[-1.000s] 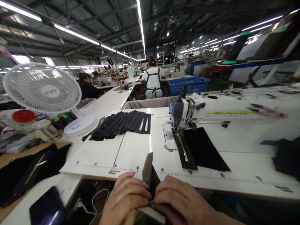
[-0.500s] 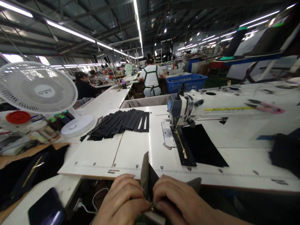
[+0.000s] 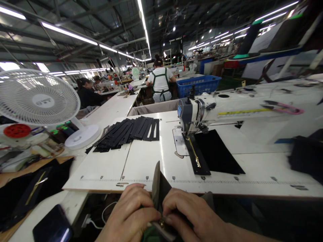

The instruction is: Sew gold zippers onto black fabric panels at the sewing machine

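Low in the middle of the head view, my left hand and my right hand pinch a dark grey-brown fabric piece just off the table's front edge. One pointed corner of it rises between them. A small gold-coloured metal part shows at the fingertips; its exact kind is partly hidden. Beyond my hands, a black panel with a gold zipper lies under the head of a sewing machine, on top of a larger black cloth.
Slotted black strips lie fanned on the white table. A white fan and a phone are on the left. Pink-handled snips rest on the machine arm. A person sits ahead beside a blue crate.
Both hands keep their pinch on the fabric, with the fingers shifted slightly at the metal part. The whole view has moved a little; the table things lie as before.
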`<state>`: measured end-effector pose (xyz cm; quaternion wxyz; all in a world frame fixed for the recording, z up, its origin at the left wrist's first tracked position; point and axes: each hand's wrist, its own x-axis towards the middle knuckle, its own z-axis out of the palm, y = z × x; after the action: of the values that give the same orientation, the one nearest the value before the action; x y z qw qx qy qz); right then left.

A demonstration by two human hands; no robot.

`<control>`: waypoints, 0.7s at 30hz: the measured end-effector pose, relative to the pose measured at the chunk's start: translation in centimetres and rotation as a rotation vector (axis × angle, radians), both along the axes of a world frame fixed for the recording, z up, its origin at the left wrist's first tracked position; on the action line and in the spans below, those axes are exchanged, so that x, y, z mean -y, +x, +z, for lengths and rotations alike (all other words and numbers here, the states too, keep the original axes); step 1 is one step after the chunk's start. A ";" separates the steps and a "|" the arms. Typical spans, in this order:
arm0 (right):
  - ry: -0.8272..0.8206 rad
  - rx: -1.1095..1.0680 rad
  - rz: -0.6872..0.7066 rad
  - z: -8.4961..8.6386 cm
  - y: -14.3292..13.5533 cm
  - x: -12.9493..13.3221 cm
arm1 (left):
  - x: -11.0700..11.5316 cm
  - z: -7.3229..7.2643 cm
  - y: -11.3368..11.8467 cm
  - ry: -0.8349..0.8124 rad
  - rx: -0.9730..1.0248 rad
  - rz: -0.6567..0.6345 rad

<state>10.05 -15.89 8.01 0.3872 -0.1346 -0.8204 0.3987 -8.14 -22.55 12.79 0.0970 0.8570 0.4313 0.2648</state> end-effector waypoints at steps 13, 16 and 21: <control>-0.351 0.076 -0.040 0.3 -0.4 -0.3 | -0.7 -1.2 -0.4 -0.273 0.192 0.029; -0.513 0.150 -0.047 0.0 -0.9 -1.4 | -1.1 -1.5 -0.5 -0.595 0.304 0.194; -0.649 0.092 -0.002 -0.3 -1.6 -2.7 | -2.3 -1.3 -0.7 -0.769 0.373 0.265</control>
<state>8.45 -13.16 7.71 0.2872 -0.2698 -0.6670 0.6323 -8.80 -20.28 11.54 0.4500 0.6334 0.5798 0.2451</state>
